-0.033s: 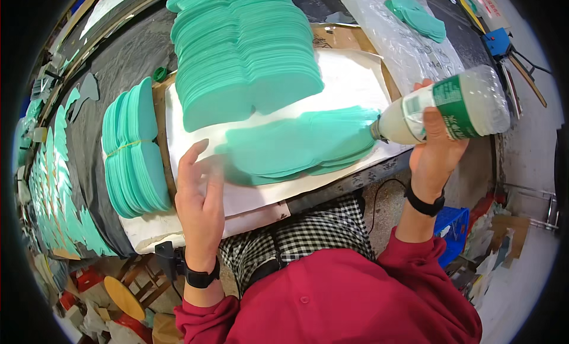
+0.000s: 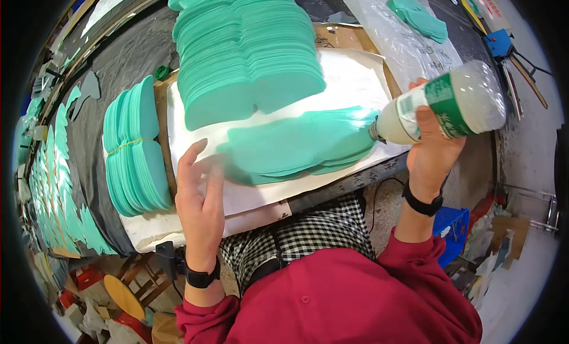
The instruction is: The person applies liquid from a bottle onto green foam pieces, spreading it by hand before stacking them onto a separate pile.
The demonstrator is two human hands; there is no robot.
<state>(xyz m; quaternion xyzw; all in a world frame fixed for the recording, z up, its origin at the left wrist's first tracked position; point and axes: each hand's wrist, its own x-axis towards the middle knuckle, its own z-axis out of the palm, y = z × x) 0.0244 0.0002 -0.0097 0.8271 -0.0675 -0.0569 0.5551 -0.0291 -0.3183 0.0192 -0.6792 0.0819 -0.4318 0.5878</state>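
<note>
While the right hand (image 2: 431, 147) grips the plastic bottle (image 2: 441, 102), nozzle at the right end of the teal cut-outs (image 2: 296, 147) on white paper (image 2: 349, 83), left hand (image 2: 200, 193) lies open, flat, steadying their left end. Looks like gluing step; next needs an even sweep leftward.

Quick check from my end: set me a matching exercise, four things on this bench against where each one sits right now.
Things:
1. plastic bottle
2. tall stack of teal foam cutouts
3. banded bundle of teal cutouts
4. left hand

Places:
A. on edge at the left end of the white sheet
B. gripped in the right hand, nozzle at the flat teal pieces
C. at the far side of the bench, fanned toward the person
D. spread on the white sheet at the left end of the flat teal pieces

Pairs: 1-B, 2-C, 3-A, 4-D
</note>
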